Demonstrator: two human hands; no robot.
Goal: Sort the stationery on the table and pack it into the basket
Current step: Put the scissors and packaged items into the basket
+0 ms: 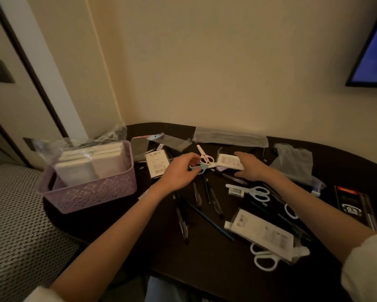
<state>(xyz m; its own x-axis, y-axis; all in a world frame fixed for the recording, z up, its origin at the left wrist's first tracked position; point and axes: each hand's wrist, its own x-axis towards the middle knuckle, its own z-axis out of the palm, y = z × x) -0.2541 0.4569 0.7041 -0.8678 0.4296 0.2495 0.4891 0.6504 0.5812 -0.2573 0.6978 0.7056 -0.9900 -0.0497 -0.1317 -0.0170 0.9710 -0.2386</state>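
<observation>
Left hand [180,171] fingers [191,159] pinch blue scissors [201,168] — basket [89,190] beside.

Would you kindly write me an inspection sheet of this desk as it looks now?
Surface: dark table, crowded.
Job's things: lilac basket at left, holding packs; blue scissors; pink scissors; loose pens; packaged white scissors.
Clutter: clear plastic bags.
Grippers: left hand grips blue scissors; right hand rests on a white pack.
Cables: nothing seen.
Surroundings: beige wall, screen at right, woven seat at left.
</observation>
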